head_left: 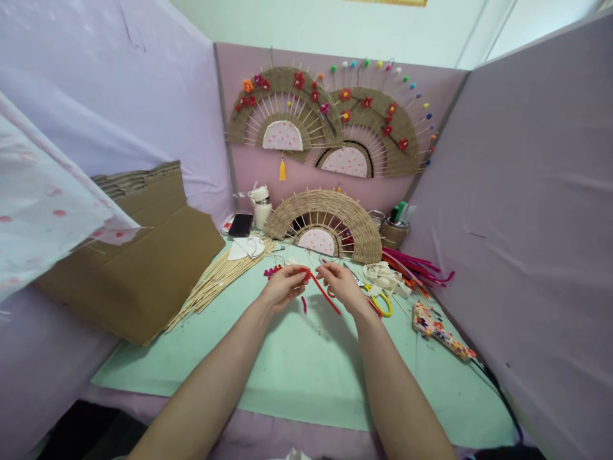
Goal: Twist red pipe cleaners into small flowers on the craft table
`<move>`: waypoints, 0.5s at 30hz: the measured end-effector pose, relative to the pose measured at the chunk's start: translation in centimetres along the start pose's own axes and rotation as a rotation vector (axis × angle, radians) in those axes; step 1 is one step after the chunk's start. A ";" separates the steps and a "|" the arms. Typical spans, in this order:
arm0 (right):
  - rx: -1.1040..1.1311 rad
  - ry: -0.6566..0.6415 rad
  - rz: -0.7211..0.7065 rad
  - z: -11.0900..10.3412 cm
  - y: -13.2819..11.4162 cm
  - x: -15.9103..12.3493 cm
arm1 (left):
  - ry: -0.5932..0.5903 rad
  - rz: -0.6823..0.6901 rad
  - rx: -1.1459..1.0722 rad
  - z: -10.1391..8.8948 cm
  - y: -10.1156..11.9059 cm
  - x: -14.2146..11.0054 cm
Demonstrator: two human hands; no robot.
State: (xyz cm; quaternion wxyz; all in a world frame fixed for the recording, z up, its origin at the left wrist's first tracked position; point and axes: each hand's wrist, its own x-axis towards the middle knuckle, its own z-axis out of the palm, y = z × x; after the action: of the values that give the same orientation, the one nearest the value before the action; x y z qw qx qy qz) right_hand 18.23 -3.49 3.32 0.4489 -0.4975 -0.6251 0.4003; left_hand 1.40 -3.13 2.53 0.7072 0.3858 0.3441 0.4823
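Note:
My left hand (286, 285) is closed in a pinch on a red pipe cleaner (325, 294), whose loose end slants down to the right over the table. My right hand (339, 285) is close beside it, thumb and fingertips drawn together. Whatever is between those fingertips is too small to make out. A short magenta pipe cleaner piece (304, 305) lies on the table below the hands. Several small magenta and red pieces (272, 271) are just beyond my left hand. Scissors with yellow handles (385, 305) lie to the right, partly behind my right wrist.
A woven fan (368, 233) stands at the back, two flowered fans (282, 83) hanging above it. Thin sticks (215, 281) and cardboard (143, 262) lie left. Right are raffia-like strips (385, 279), pipe cleaners (421, 265) and a corded, patterned glue gun (438, 329). A phone (241, 225) and bottle (261, 207) stand back left.

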 end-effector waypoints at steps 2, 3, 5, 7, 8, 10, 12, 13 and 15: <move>0.063 -0.036 0.031 -0.1 -0.2 -0.1 | -0.034 -0.011 -0.033 0.0 0.1 -0.1; 0.090 -0.059 0.041 -0.1 -0.3 -0.2 | -0.048 -0.015 -0.047 0.1 0.1 -0.1; 0.135 -0.096 0.062 0.0 -0.5 -0.4 | -0.080 -0.031 -0.059 0.2 0.2 -0.2; 0.167 -0.117 0.079 0.1 -0.8 -0.5 | -0.109 -0.051 -0.061 0.2 0.2 -0.3; 0.177 -0.124 0.084 0.2 -0.9 -0.6 | -0.119 -0.061 -0.062 0.3 0.2 -0.4; 0.187 -0.138 0.087 0.2 -1.1 -0.6 | -0.126 -0.072 -0.074 0.4 0.2 -0.5; 0.188 -0.147 0.086 0.1 -1.1 -0.6 | -0.126 -0.079 -0.087 0.4 0.3 -0.6; 0.188 -0.152 0.086 0.1 -1.1 -0.6 | -0.125 -0.084 -0.091 0.5 0.3 -0.6; 0.189 -0.160 0.084 0.1 -1.0 -0.6 | -0.124 -0.094 -0.099 0.5 0.3 -0.7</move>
State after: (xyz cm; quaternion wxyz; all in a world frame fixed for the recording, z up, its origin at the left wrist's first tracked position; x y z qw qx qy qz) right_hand 17.93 -4.24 4.15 0.4254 -0.4453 -0.5970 0.5142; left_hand 1.51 -3.83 3.13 0.7673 0.3627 0.2932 0.4401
